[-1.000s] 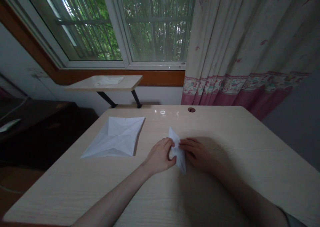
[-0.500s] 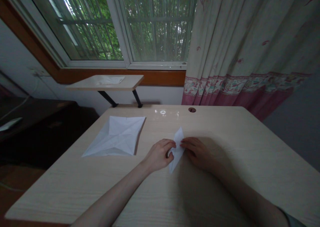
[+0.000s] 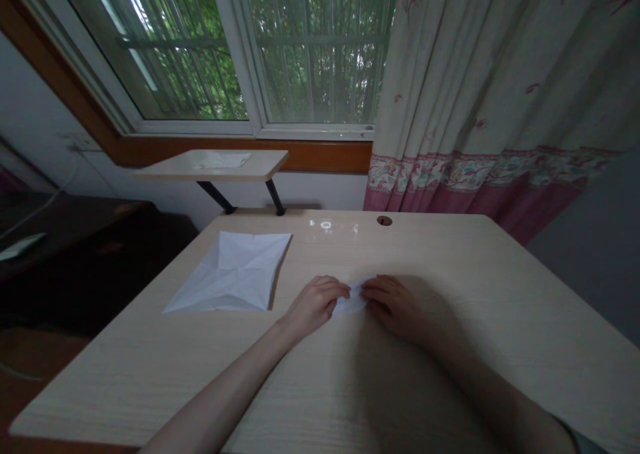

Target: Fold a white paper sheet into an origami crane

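A small piece of folded white paper (image 3: 355, 297) is held between my two hands, low over the desk at its middle. My left hand (image 3: 320, 303) pinches the paper's left side with curled fingers. On its right side, my right hand (image 3: 393, 304) grips it with fingertips and thumb. Much of the paper is covered by my fingers, so its exact folds are hard to make out. A larger creased white sheet (image 3: 240, 274) lies to the left of my hands, touched by neither.
The pale wooden desk (image 3: 200, 381) has a round cable hole (image 3: 385, 221) near its back edge. At the back left a small raised shelf (image 3: 270, 164) carries a white paper (image 3: 225, 159). Behind stand a window and a floral curtain (image 3: 450, 107). A dark cabinet (image 3: 125, 254) is at left.
The folded paper has turned from standing lengthwise, pointing away from me, to lying more crosswise between my hands. My left fingers have closed up on it; the right hand barely moved.
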The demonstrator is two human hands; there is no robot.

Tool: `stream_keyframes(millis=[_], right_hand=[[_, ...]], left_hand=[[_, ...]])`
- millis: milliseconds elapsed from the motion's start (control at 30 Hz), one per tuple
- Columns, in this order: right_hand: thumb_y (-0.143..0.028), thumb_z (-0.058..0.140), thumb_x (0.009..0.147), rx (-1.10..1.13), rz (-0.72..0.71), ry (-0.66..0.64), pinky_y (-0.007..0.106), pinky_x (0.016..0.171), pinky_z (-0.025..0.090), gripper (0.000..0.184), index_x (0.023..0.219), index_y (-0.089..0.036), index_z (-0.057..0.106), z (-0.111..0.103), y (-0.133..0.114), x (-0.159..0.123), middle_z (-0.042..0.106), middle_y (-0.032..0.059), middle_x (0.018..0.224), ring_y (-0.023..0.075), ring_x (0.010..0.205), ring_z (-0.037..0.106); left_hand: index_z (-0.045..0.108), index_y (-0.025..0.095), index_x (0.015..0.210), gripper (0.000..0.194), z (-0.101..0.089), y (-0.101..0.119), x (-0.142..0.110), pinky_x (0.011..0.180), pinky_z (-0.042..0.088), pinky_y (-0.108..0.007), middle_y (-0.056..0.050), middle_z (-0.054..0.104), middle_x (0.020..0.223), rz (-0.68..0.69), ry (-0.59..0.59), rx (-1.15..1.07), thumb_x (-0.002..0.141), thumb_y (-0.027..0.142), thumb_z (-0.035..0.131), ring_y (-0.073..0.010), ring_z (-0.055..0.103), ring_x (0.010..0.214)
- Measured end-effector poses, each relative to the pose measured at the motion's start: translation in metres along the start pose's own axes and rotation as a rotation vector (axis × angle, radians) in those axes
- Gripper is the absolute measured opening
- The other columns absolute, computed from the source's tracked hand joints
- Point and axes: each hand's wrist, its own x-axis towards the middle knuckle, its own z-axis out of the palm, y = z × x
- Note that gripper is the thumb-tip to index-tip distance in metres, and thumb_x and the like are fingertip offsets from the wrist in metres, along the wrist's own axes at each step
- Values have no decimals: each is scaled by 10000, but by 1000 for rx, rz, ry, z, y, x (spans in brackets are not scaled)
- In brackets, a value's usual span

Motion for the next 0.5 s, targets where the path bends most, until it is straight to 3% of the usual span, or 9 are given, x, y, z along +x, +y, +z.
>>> stream_keyframes(millis=[233,367,500], right_hand=[[-155,574,894,18,18,4,389,909,500,193,1002,-221,720,-1,-3,1,694,68,1054,206,988,615],[-149,560,902,45,14,11,377,864,511,180,969,-220,711,-1,-3,1,687,65,1009,199,945,610],[-141,558,899,54,12,7,368,832,507,160,929,-212,699,-3,-6,2,681,58,950,197,902,600]], left_hand=[[652,195,1064,343,-1,5,-1,955,495,-363,-41,716,1113,-50,-37,27,840,25,455,-195,653,1044],[633,190,1098,220,-2,13,0,922,513,-377,-60,712,1099,-79,-43,72,887,202,572,-224,662,1013],[632,191,1046,215,-1,16,0,882,525,-355,-64,714,1067,-86,-62,76,902,351,632,-223,667,983]])
